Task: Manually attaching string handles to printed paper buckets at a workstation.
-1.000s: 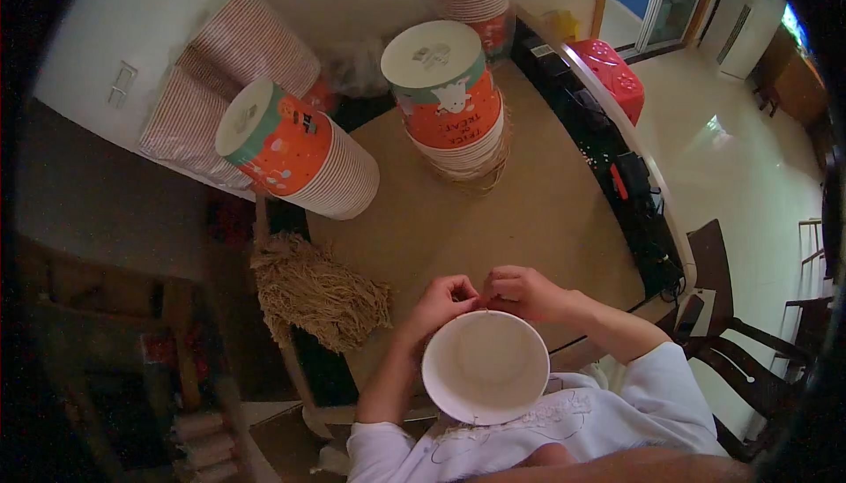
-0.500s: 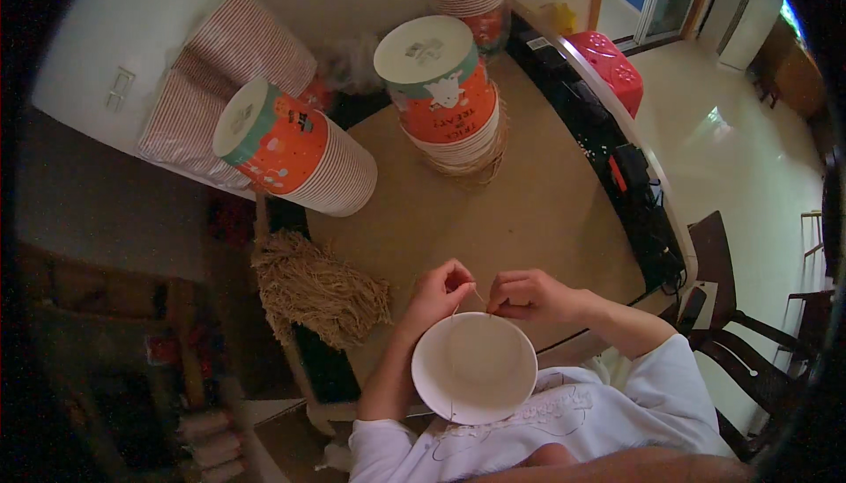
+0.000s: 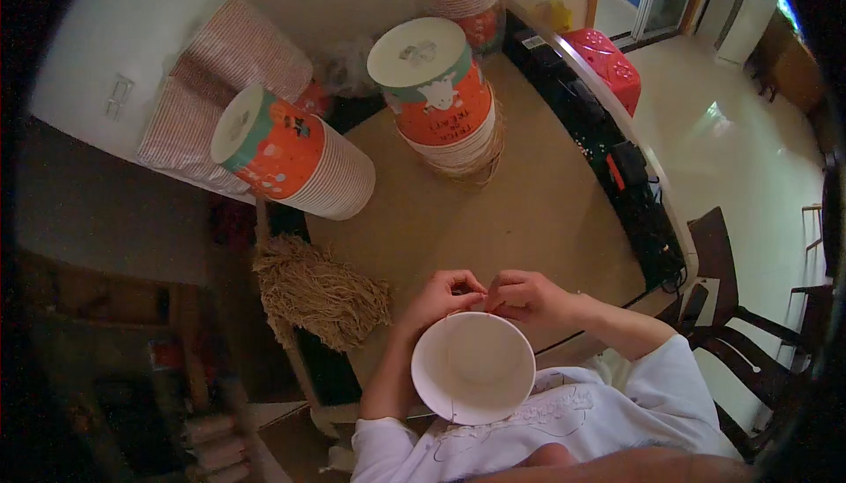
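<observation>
Head | hands [image 3: 527, 294] pinch cord [image 3: 452, 313] at white cup [image 3: 473, 368] | orange-banded stack [image 3: 445, 111]: dark lettering [image 3: 453, 128]

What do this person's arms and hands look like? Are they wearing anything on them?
Both the left hand and the right hand are human and ungloved. A white shirt with short, loose sleeves leaves the forearms bare. No watch or bracelet shows on either wrist; the fingers are too small to tell about rings.
</observation>
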### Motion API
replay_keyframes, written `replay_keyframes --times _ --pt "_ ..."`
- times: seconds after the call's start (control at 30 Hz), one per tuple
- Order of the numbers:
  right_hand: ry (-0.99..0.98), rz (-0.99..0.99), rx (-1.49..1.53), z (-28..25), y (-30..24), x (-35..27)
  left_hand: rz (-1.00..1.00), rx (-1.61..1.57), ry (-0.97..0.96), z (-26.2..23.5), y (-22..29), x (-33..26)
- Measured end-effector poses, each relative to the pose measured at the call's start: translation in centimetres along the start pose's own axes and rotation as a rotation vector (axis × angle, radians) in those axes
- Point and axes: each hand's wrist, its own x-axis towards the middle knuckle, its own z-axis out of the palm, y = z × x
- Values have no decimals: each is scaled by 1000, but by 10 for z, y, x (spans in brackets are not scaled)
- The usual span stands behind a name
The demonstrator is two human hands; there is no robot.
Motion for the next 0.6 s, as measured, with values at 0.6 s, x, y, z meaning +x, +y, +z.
replay_keyframes --times 0.6 --pt "-15 -15 26 -2 4 2 61 -19 -65 2 -7 4"
